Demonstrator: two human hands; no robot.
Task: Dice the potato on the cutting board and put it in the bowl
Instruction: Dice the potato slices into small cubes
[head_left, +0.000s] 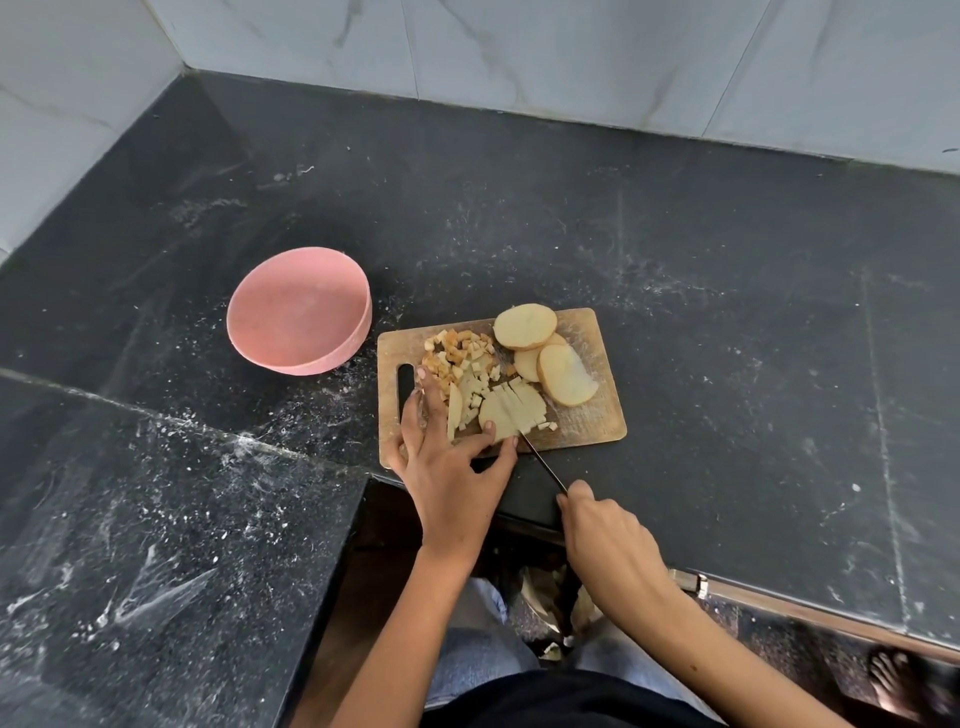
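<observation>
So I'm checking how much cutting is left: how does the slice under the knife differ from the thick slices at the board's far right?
The slice under the knife lies flat, scored into strips, pinned by the left hand. The thick slices are uncut, overlapping and untouched. The first lies nearest the person, the others farther back. Both are pale potato on the cutting board.

One wide-angle camera sits on my head, looking forward and steeply down onto the dark countertop (675, 312) at close range. Its field runs from the tiled wall (519, 47) down to my lap; no second view.
</observation>
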